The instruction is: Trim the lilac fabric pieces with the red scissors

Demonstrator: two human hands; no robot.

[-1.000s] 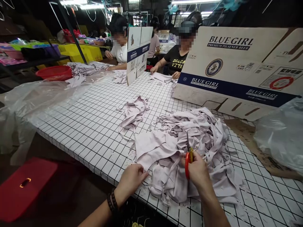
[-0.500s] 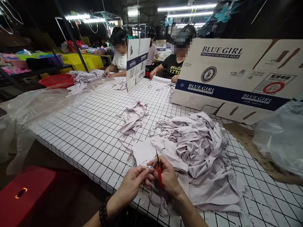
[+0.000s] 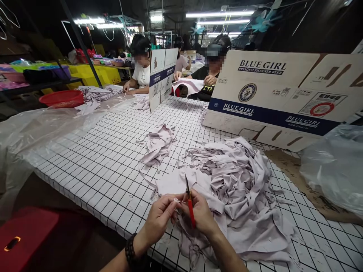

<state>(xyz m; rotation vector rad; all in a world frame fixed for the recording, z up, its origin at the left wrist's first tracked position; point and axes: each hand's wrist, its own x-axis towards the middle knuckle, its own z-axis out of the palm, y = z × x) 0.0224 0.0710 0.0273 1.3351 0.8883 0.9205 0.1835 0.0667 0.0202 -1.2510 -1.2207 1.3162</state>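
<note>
A pale lilac-grey fabric garment (image 3: 188,236) hangs below my two hands at the near edge of the table. With thumb and fingertips, my left hand (image 3: 161,217) pinches a small bit of its pale cloth. Red-handled scissors (image 3: 191,213) rest in my right hand (image 3: 200,215), blades pointing up and away. The right fingertips meet the left ones at the same bit of cloth. Beside my right hand lies a big heap of similar garments (image 3: 238,181). Farther off, a smaller bundle of the same fabric (image 3: 159,145) lies apart.
Thread scraps dot the grid-patterned table (image 3: 93,166). A large beer carton (image 3: 272,94) stands at the right, near a clear plastic bag (image 3: 334,162). Across the table, a co-worker (image 3: 211,75) holds up a cloth piece; another sits left of a smaller carton panel (image 3: 161,81). A red stool (image 3: 25,234) is lower left.
My hands stay together and have shifted only slightly, the scissors still in the right. Across the table, the co-worker in black has raised a cloth piece off the tabletop. The view has moved a little.
</note>
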